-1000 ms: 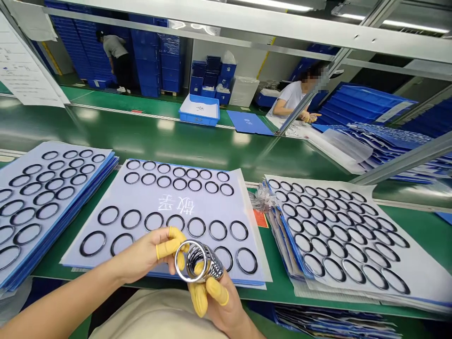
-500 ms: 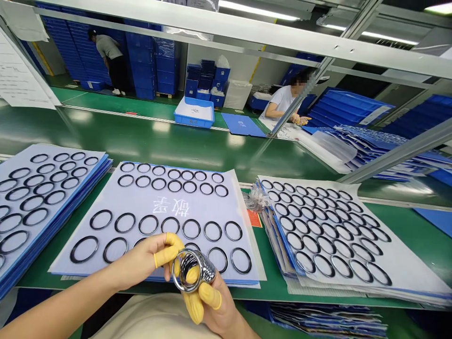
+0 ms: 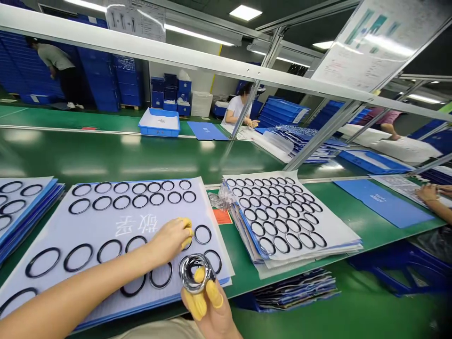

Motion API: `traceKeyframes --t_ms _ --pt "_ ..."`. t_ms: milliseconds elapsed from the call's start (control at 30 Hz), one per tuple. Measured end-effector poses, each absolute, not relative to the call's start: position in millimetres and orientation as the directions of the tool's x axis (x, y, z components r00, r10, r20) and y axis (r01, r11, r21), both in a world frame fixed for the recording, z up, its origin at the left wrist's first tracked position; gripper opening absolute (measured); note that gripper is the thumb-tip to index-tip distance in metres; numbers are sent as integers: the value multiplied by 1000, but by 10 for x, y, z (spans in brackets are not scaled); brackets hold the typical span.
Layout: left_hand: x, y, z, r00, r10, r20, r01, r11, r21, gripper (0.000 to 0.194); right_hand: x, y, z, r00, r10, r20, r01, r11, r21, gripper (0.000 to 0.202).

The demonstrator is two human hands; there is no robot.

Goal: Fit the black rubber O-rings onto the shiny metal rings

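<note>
Yellow finger covers are on both of my hands. My right hand [image 3: 208,301] grips a stack of shiny dark rings [image 3: 196,274] near the sheet's front right corner. Over the middle sheet [image 3: 106,225], my left hand [image 3: 173,239] is bent downward at a ring in the upper of the two front rows; its fingertips partly hide that ring, and the grip is not clear. Rows of black rings lie on this white sheet, along its back and its front, with white characters between them. My left forearm covers some of the front rings.
A stack topped with rings [image 3: 282,212] stands right, another [image 3: 21,202] far left. A plastic bag [image 3: 223,197] lies between stacks. Behind are a blue tray [image 3: 159,123] and metal rails. A co-worker's hands [image 3: 429,193] are at the right edge near a blue board [image 3: 383,200].
The view has swung to the right. My left hand has moved away from the ring stack and out over the middle sheet. My right hand still holds the stack.
</note>
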State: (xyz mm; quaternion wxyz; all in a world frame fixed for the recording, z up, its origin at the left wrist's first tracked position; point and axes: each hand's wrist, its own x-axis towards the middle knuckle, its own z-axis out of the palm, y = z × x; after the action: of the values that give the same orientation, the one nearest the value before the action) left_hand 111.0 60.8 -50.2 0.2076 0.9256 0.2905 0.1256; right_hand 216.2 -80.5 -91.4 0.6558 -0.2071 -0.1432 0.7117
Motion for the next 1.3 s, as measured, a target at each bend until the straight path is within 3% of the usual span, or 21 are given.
traceKeyframes --t_ms 133,300,500,567,633,700,800,967,1067,1200,1300 --pt "1458 705 -661 846 526 85 416 -751 513 9 2387 -837 -915 40 983 -177 -881 -48 -471 29" --pt "1536 709 -594 820 565 99 349 -628 696 13 2607 -837 -947 168 964 -205 -878 51 -477 30" --pt "1197 525 -150 699 715 13 247 -259 934 21 2700 -761 -861 219 967 -131 -841 120 -527 34" --pt "1063 428 -50 683 726 -81 154 -34 988 24 2664 -732 -844 193 970 -150 -831 81 -550 34" --pt "957 330 8 678 708 -197 4 265 964 30 2590 -715 -846 157 970 -186 -833 28 -553 31" --pt "882 245 37 690 668 -279 -120 485 866 34 2488 -713 -851 95 976 -197 -826 -34 -563 28" --pt "803 156 46 707 634 -313 -165 578 799 36 2329 -729 -826 -15 985 -170 -792 -115 -600 31" --pt "678 90 -16 717 612 -334 -158 609 777 42 2147 -746 -715 -78 988 -137 -727 -150 -670 38" --pt "589 58 -88 703 637 -315 -110 535 838 45 2069 -747 -672 -124 986 -113 -688 -167 -706 42" --pt "445 -36 -180 655 730 -195 37 226 973 40 1962 -749 -690 -239 969 -54 -647 -201 -735 41" --pt "327 -126 -228 593 805 2 173 -130 976 25 1895 -741 -709 -348 938 -3 -605 -227 -763 35"
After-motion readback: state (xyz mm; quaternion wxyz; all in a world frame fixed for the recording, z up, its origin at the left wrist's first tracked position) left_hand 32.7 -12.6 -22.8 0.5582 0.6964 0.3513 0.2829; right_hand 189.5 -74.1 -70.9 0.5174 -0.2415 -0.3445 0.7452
